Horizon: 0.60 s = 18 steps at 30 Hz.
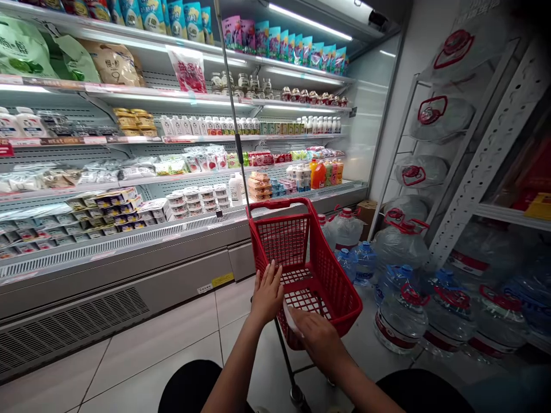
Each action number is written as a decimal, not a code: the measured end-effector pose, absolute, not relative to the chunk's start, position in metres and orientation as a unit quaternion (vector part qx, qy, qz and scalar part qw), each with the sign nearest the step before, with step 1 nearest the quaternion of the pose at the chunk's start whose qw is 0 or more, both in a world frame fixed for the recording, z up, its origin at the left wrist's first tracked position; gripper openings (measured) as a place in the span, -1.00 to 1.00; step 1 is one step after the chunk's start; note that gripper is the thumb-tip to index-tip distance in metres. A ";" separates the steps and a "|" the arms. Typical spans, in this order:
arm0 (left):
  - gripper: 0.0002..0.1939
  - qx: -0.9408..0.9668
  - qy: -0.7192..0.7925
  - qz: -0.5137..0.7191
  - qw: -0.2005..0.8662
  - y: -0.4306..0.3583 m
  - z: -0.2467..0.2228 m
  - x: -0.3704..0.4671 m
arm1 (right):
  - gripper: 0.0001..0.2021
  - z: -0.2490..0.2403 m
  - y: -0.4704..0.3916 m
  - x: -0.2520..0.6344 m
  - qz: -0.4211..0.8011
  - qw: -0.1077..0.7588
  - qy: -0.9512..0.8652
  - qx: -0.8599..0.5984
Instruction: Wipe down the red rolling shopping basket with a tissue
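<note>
Dark-clad knees sit nearest, at seven and five o'clock from mid-view; a lit chiller stretches from eight round past twelve o'clock; just below centre, at six o'clock, my left hand lies unclenched, fingers extended along the basket's near left side, touching without visibly grasping; beside it, towards five o'clock, my right hand has bent fingers around what looks like a white cloth against the near edge, its far side hidden; the red basket stands upright at five o'clock, with water jugs beyond at four; I judge the step in hand to be wiping that edge; another stroke would call for a steady left hand and the cloth pressed flat.
</note>
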<state>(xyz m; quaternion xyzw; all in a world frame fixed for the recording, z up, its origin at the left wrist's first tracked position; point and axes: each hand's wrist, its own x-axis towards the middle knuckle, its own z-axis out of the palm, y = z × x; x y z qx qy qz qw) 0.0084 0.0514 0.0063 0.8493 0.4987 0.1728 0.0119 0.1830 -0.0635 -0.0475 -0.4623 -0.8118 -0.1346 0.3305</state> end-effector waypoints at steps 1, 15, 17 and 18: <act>-0.38 0.856 0.489 0.168 0.019 0.053 0.008 0.006 | -0.59 -0.048 -0.067 0.196 -0.130 0.326 -0.817 -0.457; -0.39 0.835 0.518 0.175 -0.064 0.043 -0.009 0.057 | -0.57 -0.056 -0.076 0.282 -0.191 0.313 -0.746 -0.555; -0.41 0.841 0.498 0.197 -0.073 0.031 -0.018 0.070 | -0.56 -0.060 -0.072 0.245 -0.189 0.327 -0.757 -0.533; -0.40 0.843 0.489 0.208 -0.078 0.026 -0.021 0.073 | -0.56 -0.061 -0.070 0.228 -0.189 0.334 -0.762 -0.521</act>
